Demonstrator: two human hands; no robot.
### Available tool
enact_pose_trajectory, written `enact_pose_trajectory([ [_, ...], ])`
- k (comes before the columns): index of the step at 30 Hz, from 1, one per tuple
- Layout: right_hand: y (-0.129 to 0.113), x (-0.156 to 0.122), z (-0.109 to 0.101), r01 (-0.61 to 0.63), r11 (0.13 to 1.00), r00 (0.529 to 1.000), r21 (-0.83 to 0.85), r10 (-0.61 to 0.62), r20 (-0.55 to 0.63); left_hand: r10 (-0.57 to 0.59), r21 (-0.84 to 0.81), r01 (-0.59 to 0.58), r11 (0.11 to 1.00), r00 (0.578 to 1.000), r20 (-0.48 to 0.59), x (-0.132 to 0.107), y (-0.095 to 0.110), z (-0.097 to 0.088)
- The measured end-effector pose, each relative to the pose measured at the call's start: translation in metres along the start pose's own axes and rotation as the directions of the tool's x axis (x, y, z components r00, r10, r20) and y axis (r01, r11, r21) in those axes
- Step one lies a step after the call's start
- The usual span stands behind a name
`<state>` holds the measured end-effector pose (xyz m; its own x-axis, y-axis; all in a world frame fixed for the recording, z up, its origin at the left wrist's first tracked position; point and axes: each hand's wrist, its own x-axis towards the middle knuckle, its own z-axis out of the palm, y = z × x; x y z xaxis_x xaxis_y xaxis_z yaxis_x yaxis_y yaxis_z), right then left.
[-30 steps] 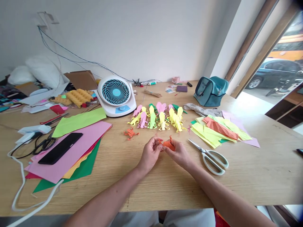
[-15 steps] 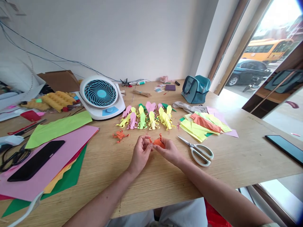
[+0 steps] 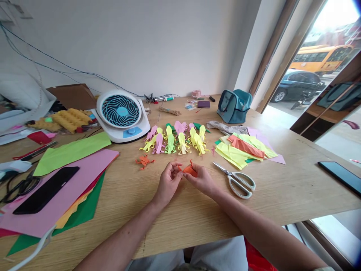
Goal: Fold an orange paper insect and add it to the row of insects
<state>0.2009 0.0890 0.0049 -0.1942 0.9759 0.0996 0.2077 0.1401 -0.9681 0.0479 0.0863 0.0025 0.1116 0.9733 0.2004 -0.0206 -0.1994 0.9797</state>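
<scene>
Both my hands meet over the middle of the wooden table, pinching a small folded orange paper piece. My left hand grips its left end with fingers pressed together. My right hand holds its right side. Just beyond my hands lies a row of several folded paper figures in yellow, pink and green. A finished orange paper figure lies to the left of my hands.
White-handled scissors lie right of my hands. Folded coloured sheets are stacked behind them. A black phone rests on large pink and green sheets at left. A white-and-blue fan, a teal bag, another phone.
The view has swung to the right since a second ago, then steadied. My hands stay on the orange piece with only slight finger movement.
</scene>
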Motion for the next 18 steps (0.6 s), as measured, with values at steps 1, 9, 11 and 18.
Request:
enact_pose_trajectory([
  [1, -0.0018, -0.0006, -0.0004, -0.006, 1.0, 1.0, -0.01, 0.006, 0.005, 0.002, 0.001, -0.002, 1.0, 1.0, 0.003, 0.0, 0.0001, -0.0002],
  [9, -0.0036, -0.0009, -0.0006, 0.01, 0.999, 1.0, -0.039, -0.01, -0.003, 0.029, 0.025, -0.029, 0.999, 0.999, 0.019, 0.0009, -0.0011, -0.0024],
  [11, -0.0027, -0.0005, -0.0006, 0.01, 1.0, 1.0, -0.029, -0.01, -0.003, 0.039, 0.039, -0.04, 0.998, 0.999, 0.023, 0.0012, -0.002, -0.0029],
  [18, 0.0003, -0.0001, -0.0013, 0.007, 1.0, 1.0, 0.01, -0.007, 0.009, 0.077, 0.093, -0.082, 0.992, 0.996, 0.051, 0.0022, -0.0048, -0.0042],
])
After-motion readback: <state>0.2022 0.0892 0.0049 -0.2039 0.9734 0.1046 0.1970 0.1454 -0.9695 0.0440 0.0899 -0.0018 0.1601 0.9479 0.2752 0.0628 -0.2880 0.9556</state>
